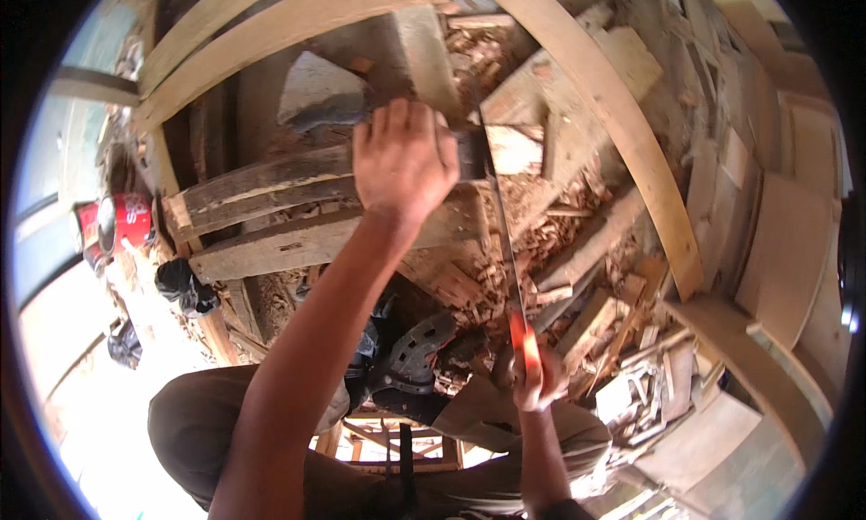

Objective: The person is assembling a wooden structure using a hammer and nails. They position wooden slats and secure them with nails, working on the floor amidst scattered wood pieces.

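My right hand (543,382) is closed around the orange handle (524,341) of a handsaw. The saw's long thin blade (502,213) points away from me, along the right end of a dark, weathered wooden plank (280,176). Near that end, my left hand (406,159) presses down on the plank, its fingers bent over the far edge. Just beyond the left hand lies a grey, flat-sided block (320,89). The blade passes right beside the plank's end; whether its teeth are in the wood cannot be made out.
Another board (280,247) runs nearer to me, above my shoe (417,353). Wood chips (577,204) and offcuts cover the ground at right. A long pale board (613,114) crosses the far right. Red cans (122,222) and black bags (185,287) are at left.
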A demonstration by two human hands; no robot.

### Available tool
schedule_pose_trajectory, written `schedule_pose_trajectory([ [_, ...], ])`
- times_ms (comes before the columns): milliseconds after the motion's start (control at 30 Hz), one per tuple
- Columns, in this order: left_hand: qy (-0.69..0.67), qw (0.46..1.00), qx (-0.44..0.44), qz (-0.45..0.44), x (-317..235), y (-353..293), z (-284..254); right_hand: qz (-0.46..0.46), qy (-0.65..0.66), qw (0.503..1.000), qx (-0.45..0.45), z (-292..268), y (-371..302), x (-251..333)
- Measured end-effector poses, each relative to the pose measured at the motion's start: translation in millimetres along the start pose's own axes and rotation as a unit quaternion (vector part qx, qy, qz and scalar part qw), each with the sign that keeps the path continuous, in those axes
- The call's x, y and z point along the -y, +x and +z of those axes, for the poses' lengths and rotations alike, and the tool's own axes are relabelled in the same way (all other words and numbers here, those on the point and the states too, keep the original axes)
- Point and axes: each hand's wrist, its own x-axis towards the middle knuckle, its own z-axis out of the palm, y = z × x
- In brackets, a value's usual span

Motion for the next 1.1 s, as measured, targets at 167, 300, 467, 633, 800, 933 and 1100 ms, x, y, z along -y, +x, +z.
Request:
schedule_pose_trajectory([
  [167, 0.024, 1.0, 0.005, 0.01, 5.0, 6.8, 7.7, -0.064, -0.004, 0.998, 0.008, 61.1, 89.8, 6.9],
  [300, 0.037, 0.999, -0.006, 0.008, 5.6, 6.1, -1.2, -0.037, 0.013, 0.999, 0.006, -8.9, -1.8, -10.3],
  [467, 0.022, 0.999, -0.016, 0.016, 1.7, 0.3, 6.5, 0.017, -0.035, 0.999, 0.035, 0.5, 44.2, -12.4],
  [633, 0.02, 1.0, 0.003, 0.005, 7.1, 3.5, 4.4, -0.071, -0.045, 0.996, -0.028, 42.4, 52.1, 12.9],
  [800, 0.029, 0.999, 0.015, -0.01, 0.3, 7.3, 0.1, -0.041, -0.008, 0.998, 0.052, -15.7, 4.8, -10.7],
  [933, 0.024, 0.999, -0.001, 0.022, 2.1, 5.9, 14.0, -0.022, 0.078, 0.997, -0.007, 54.5, 104.8, 18.6],
  [1100, 0.028, 0.999, 0.032, -0.003, 4.1, 5.7, 2.0, -0.078, -0.005, 0.997, -0.009, 9.4, 20.2, -9.3],
])
